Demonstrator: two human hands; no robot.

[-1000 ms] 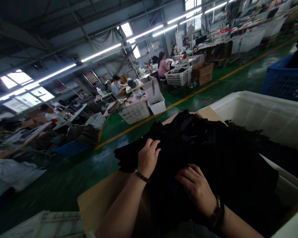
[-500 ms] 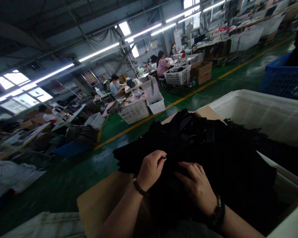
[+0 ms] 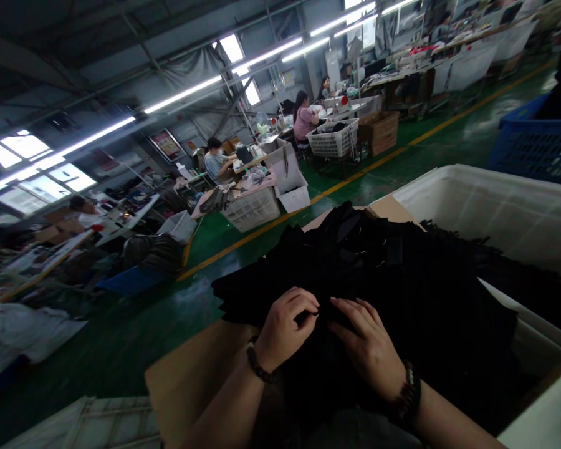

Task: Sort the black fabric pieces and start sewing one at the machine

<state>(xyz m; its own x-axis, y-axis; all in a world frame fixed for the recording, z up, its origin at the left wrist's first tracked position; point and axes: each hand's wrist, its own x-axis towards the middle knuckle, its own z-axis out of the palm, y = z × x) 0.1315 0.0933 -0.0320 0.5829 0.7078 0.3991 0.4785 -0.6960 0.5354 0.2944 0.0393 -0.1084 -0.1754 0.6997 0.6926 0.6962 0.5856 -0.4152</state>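
Observation:
A heap of black fabric [image 3: 402,280] lies on a brown cardboard sheet [image 3: 187,374] in front of me. My left hand [image 3: 285,327] is closed, its fingers curled and pinching a fold of the black fabric at the heap's near edge. My right hand [image 3: 369,346] lies on the cloth just to the right, fingers stretched out and slightly bent, its fingertips almost meeting the left hand. Both wrists carry dark bead bracelets.
A large white bin [image 3: 495,212] with more black cloth stands at right, a blue crate [image 3: 537,149] behind it. A green floor with a yellow line [image 3: 308,202] runs past. Other people sit at sewing tables [image 3: 303,121] among white baskets [image 3: 252,209].
My left hand slid down and right over the fabric, curling into a pinch. My right hand moved a little toward it, so the two hands now nearly touch.

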